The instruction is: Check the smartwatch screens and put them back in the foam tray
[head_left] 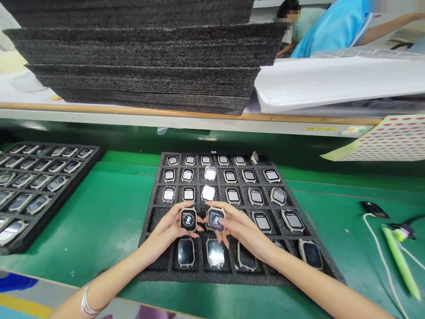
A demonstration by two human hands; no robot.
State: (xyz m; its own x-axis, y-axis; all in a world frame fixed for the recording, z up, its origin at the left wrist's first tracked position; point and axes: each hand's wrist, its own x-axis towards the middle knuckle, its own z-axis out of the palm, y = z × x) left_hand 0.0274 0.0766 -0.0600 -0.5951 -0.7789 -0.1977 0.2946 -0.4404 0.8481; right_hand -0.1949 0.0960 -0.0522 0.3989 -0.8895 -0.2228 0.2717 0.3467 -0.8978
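My left hand [174, 225] grips a smartwatch case [188, 219] without a strap, its screen lit with a clock face. Beside it, my right hand [234, 223] holds a second smartwatch case [216, 219] showing a similar lit face, with a finger over part of its screen. Both watches are held side by side above a black foam tray [229, 278]. Rows of watch cases sit in the tray's square compartments, such as a dark-screened one [186, 252] just below my left hand. My right forearm hides part of the tray's lower right.
Another foam tray [36, 235] of watches lies on the green bench [99, 199] at left. Stacked black foam sheets [149, 48] and white papers [332, 82] rest on the shelf above. A green pen-like tool [400, 261] and white cable [378, 248] lie right. A person in blue [332, 29] is behind.
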